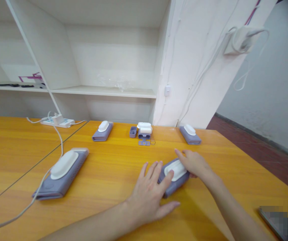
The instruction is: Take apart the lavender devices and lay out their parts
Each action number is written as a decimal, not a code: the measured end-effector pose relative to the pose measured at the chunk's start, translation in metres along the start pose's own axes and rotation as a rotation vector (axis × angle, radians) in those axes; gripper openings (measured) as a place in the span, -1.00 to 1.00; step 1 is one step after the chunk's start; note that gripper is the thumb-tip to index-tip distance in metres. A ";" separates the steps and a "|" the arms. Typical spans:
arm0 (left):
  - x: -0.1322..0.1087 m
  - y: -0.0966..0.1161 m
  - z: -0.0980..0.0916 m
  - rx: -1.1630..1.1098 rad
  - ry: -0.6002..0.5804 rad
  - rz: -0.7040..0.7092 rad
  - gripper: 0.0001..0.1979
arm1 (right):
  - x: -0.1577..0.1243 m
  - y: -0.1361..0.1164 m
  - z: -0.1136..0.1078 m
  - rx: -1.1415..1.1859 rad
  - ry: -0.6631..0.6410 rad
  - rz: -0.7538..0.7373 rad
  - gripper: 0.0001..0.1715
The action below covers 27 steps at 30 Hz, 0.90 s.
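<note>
A purple-grey case with a white oval piece on top (176, 170) lies at a slant on the wooden table in front of me. My left hand (150, 194) is open over its near left end, with fingers spread and the index finger reaching onto the white piece. At the far right end, my right hand (194, 164) grips the case's edge, partly hiding that corner. One finger of it sticks out, and other fingertips show below the edge.
Similar cases stand at left (60, 174), back left (103, 130) and back right (190, 134). Small parts (144, 130) sit at the back middle. A white cable (42, 184) crosses the left case from a power strip (58, 121). A pixelated dark object (282, 221) lies near right.
</note>
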State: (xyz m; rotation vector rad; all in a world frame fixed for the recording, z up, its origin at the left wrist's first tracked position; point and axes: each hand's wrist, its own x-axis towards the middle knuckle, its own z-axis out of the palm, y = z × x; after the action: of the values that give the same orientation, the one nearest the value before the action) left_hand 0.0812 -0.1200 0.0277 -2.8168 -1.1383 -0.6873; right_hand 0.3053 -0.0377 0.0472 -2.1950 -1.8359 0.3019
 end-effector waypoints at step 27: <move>0.016 -0.095 0.013 0.130 0.166 -0.231 -0.09 | -0.021 -0.040 0.056 0.027 0.194 -0.562 -0.37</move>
State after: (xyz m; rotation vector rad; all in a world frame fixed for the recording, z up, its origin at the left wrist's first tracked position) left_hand 0.0327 -0.0379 0.0097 -2.4934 -1.4329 -0.8113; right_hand 0.2465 -0.0476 0.0069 -1.5330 -2.2065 -0.0026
